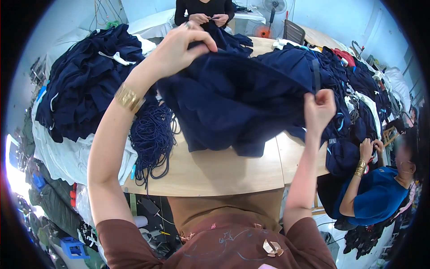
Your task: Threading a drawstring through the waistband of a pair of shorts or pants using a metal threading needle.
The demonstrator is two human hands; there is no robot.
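Pale wood table [210, 181] before you, a seam running across its right part; bluish-white walls behind. Left side: a tall heap of navy fabric [89, 80] on white sheeting [67, 157], a tangle of navy cord [152, 134] just beside it. Right side: more mixed clothing piled up, a co-worker in a blue shirt [378, 195] seated near it. Across the table, a second co-worker in black [206, 8], head cut off by the upper edge. Fisheye rim darkens the corners; floor clutter at lower left is hard to sort out. Motion blurs your hands and the navy cloth piece [237, 103], and its folds hide much of the tabletop behind. The cloth hangs between your hands, above the table: left hand [186, 45] pinches its upper left edge, thumb against fingers; right hand [320, 110] is clenched on its right edge, fingertips curled from view.
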